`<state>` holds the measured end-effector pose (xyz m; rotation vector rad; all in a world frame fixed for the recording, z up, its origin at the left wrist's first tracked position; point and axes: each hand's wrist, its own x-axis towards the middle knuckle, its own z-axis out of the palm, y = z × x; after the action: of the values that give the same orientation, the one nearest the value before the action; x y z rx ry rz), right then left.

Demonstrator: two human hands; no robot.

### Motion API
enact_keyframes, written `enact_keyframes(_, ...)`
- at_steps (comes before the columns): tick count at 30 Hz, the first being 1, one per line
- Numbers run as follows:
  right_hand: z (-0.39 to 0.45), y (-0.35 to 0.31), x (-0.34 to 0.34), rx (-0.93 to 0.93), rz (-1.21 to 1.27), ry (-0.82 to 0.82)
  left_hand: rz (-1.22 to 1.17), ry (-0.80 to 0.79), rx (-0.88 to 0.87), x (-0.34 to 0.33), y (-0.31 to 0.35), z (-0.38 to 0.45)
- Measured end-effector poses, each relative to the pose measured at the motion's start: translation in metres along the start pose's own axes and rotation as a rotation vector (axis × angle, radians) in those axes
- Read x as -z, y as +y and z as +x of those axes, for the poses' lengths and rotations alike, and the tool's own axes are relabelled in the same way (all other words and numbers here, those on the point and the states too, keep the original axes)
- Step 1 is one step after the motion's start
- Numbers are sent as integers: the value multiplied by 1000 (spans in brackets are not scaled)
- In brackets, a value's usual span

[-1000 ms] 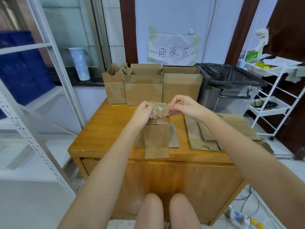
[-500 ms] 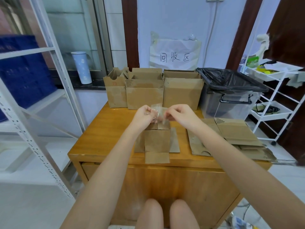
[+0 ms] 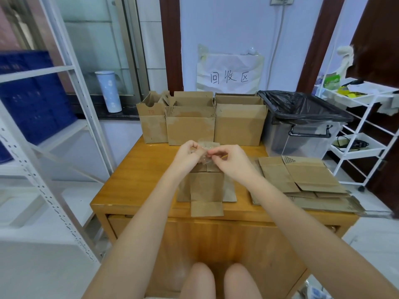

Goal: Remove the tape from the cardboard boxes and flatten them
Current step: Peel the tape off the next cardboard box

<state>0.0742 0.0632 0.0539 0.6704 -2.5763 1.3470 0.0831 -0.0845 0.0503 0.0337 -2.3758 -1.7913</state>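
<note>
Tape: a crumpled clear strip (image 3: 206, 152) held up between the two hands, above the box being worked on; whether any end is stuck to the cardboard cannot be told.
Left hand: the left hand (image 3: 188, 153) pinches the strip's left end, fingers curled round it.
Right hand: the right hand (image 3: 230, 159) pinches the right end, fingertips nearly touching the left hand's.
Current box: a small opened box (image 3: 206, 186) sits directly beneath the hands on the wooden table (image 3: 133, 178), flaps splayed outward, one flap hanging over the near edge.
Flattened stack: flat cardboard pieces (image 3: 302, 180) lie just right of the right hand.
Waiting boxes: three standing boxes (image 3: 203, 124) beyond the hands, at the table's far edge.
Bin: a lined bin (image 3: 302, 124) beyond and right of the right hand, probably where the tape goes.
Risk: the sticky strip may cling to the fingers or fold onto itself, so it does not drop cleanly when released.
Risk: a tug on tape that is not fully free could tear the liner or drag the light box toward the near edge, where its flap already overhangs.
</note>
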Motion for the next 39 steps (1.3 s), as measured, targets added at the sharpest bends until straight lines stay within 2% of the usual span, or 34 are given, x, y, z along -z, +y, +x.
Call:
enact_keyframes(3, 3, 0, 6, -69, 148, 6, -2, 2, 15, 3, -1, 1)
enact_keyframes(6, 11, 2, 13, -135, 215, 141, -27, 22, 40, 0, -1, 3)
enact_keyframes(7, 13, 1, 15, -139, 187, 118, -29, 30, 40, -1, 0, 2)
enact_keyframes(11, 18, -1, 13, -174, 67, -161, -38, 63, 23, -1, -1, 3)
enact_keyframes(17, 23, 12, 1, -147, 48, -31, -10, 51, -24, -8, -4, 1)
enact_keyframes(20, 23, 16, 3, -119, 64, -57, -27, 30, -33, -4, -4, 0)
enact_keyframes(24, 17, 17, 15, -132, 235, -174, 19, 13, -64, -4, -7, -2)
enact_keyframes(28, 16, 16, 25, -120, 293, -239, 39, 7, -98, -3, -9, 0)
enact_keyframes(33, 18, 20, 20, -4, 275, -138, 56, -23, -128, -5, -11, 0)
enact_keyframes(37, 18, 16, 20, -101, 346, -124, 92, -31, -169, -5, -10, -1)
enact_keyframes(39, 19, 15, 20, -80, 307, -139, 93, -34, -191, -3, -12, 0)
